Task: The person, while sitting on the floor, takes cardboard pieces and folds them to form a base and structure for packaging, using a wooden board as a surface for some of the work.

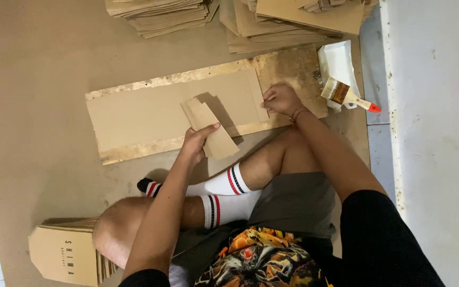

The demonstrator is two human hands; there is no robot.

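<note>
A long brown cardboard sheet [150, 109] lies flat on a glue-stained board [293, 66] on the floor in front of me. My left hand [197, 141] holds a small folded brown cardboard piece [211, 127], lifted above the sheet's near edge. My right hand [281, 99] rests fingertips-down on the right end of the sheet, pressing it; it grips nothing that I can see. I sit cross-legged, with striped white socks below the board.
A paintbrush [346, 94] with an orange handle tip rests on a white tray [338, 61] at the right. Stacks of brown cardboard [160, 13] lie at the top. A pile of folded brown pieces [65, 255] sits at the lower left. A white wall [436, 106] runs along the right.
</note>
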